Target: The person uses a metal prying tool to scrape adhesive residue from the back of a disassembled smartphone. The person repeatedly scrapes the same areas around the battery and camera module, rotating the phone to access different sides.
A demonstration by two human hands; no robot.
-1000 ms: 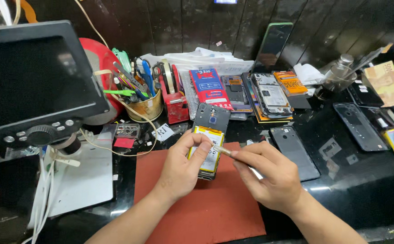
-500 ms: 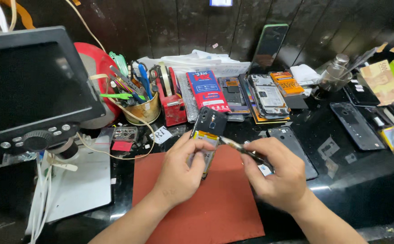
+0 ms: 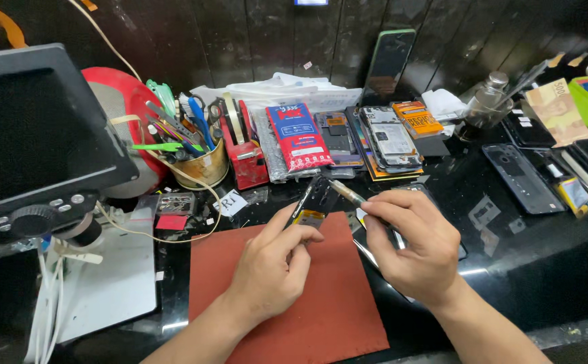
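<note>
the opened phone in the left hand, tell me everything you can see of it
The opened phone is a slim dark handset with its back cover off, showing black inner parts at the top and a yellow-labelled battery lower down. It is tilted, top end pointing up and away, above the far edge of the red work mat. The left hand grips its lower half with thumb and fingers. The metal tip of a thin tool, held by the right hand, meets its upper right edge.
</note>
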